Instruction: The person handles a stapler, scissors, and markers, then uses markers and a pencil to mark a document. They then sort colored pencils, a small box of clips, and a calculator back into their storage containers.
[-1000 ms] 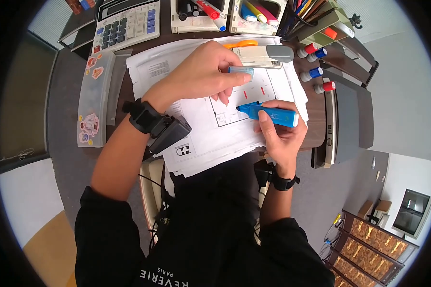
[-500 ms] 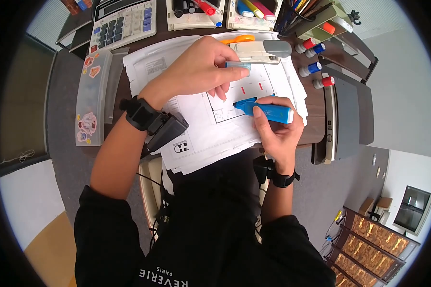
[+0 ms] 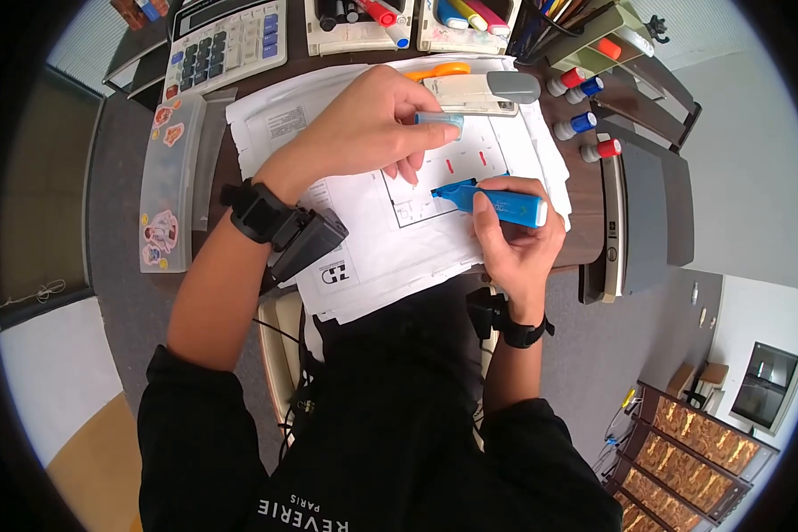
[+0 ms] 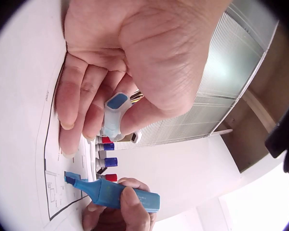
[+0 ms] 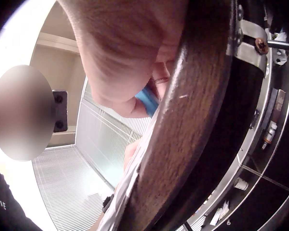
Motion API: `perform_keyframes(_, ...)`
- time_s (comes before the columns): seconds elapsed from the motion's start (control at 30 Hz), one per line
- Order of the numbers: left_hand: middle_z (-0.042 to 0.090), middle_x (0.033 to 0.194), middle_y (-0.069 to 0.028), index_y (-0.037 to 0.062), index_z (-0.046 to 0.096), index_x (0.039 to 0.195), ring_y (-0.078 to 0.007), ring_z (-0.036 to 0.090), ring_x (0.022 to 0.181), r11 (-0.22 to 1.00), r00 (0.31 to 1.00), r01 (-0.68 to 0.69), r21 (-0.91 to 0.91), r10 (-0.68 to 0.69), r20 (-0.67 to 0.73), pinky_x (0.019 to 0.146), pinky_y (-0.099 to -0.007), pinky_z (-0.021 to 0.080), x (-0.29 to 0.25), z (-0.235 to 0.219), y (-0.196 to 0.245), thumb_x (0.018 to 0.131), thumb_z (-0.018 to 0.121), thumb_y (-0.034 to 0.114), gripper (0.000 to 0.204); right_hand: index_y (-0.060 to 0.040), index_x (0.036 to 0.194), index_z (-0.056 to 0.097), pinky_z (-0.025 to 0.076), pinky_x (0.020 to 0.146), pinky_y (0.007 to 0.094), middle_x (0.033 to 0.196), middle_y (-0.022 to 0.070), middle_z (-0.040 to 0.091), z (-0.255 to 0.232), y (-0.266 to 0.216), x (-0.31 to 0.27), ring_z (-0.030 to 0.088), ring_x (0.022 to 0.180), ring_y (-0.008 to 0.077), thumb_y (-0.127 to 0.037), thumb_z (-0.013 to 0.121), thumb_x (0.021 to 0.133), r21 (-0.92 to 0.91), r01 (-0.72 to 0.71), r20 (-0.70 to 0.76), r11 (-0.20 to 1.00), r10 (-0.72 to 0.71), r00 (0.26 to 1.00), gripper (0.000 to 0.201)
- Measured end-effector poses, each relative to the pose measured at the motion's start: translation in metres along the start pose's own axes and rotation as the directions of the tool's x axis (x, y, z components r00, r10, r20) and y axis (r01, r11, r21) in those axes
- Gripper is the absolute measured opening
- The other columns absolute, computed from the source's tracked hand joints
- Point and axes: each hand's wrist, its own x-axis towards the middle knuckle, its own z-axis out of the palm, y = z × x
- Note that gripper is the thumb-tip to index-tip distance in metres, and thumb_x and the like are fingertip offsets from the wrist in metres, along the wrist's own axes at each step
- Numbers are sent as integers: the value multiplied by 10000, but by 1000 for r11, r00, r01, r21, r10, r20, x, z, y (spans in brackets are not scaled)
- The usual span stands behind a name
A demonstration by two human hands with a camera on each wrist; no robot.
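My right hand (image 3: 525, 232) grips a blue highlighter (image 3: 508, 209) by its thick barrel. In the left wrist view the highlighter's dark chisel tip (image 4: 70, 180) is right at a printed plan, beside a short blue mark (image 4: 76, 175). My left hand (image 3: 374, 133) pinches a translucent pale-blue cap (image 3: 442, 121) between thumb and fingers, its hollow end facing the left wrist camera. The other left fingers lie along the paper sheet (image 3: 363, 239). Two short red marks (image 3: 449, 166) show on the plan. In the right wrist view my hand hides most of the highlighter.
A stapler (image 3: 479, 92) and orange-handled scissors (image 3: 445, 70) lie at the sheets' far edge. Behind stand a calculator (image 3: 228, 49) and marker holders (image 3: 361, 40). Several red- and blue-capped bottles (image 3: 575, 126) are at right, a sticker-covered clear case (image 3: 170, 191) at left.
The head view has shifted slightly, so the desk items sit a little higher and further left. Both hands, the highlighter and the cap keep nearly the same places over the paper.
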Motion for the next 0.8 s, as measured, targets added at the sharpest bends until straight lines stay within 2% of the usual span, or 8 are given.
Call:
perform_keyframes(0.13, 680, 668, -63, -27, 693, 942, -130, 702, 577, 1000, 1000, 4, 2, -4, 0, 439, -196, 474, 0, 1, 2, 953, 673, 267, 295, 4, 953, 664, 482, 550, 205, 794, 35, 700, -4, 3, -1, 603, 619, 52, -27, 748, 840, 60, -48, 10, 997, 47, 999, 144)
perform_keyframes(0.2, 680, 667, -64, -28, 692, 940, -130, 702, 577, 1000, 1000, 14, -2, -14, -2, 439, -197, 474, 0, 0, 3, 953, 672, 265, 294, 17, 974, 665, 478, 575, 202, 872, 61, 706, -5, 0, -2, 604, 646, 60, -6, 748, 844, 346, -66, -41, 936, 86, 995, 155)
perform_keyframes(0.27, 679, 666, -70, -33, 690, 939, -134, 703, 579, 1000, 1000, 18, 8, -18, 10, 439, -199, 476, 0, 0, 3, 954, 669, 257, 290, 25, 991, 666, 478, 594, 202, 919, 83, 706, -7, 3, -3, 610, 670, 70, 9, 749, 842, 349, -78, -23, 934, 92, 995, 171)
perform_keyframes(0.33, 679, 666, -73, -33, 690, 938, -135, 702, 576, 1000, 1000, 7, 10, -7, -1, 437, -199, 474, -1, 0, 3, 954, 668, 257, 291, 21, 993, 667, 482, 605, 201, 887, 66, 711, -7, 8, -4, 612, 685, 66, -4, 754, 842, 182, -7, 0, 983, 7, 1000, 176)
perform_keyframes(0.43, 678, 666, -75, -32, 690, 940, -137, 702, 571, 1000, 1000, -6, 0, 6, -12, 434, -199, 473, -1, 2, 2, 954, 668, 256, 290, 14, 983, 670, 489, 609, 206, 861, 55, 717, -6, 3, -2, 617, 695, 63, -18, 759, 841, 109, -45, 42, 993, 41, 998, 171)
perform_keyframes(0.8, 681, 674, -78, -28, 692, 944, -138, 702, 568, 1000, 1000, -24, -6, 24, -15, 433, -198, 475, 0, 0, 1, 955, 667, 260, 289, -2, 974, 674, 478, 581, 191, 832, 45, 720, -5, 1, -2, 610, 674, 46, -40, 765, 838, 98, -35, 39, 995, 32, 999, 168)
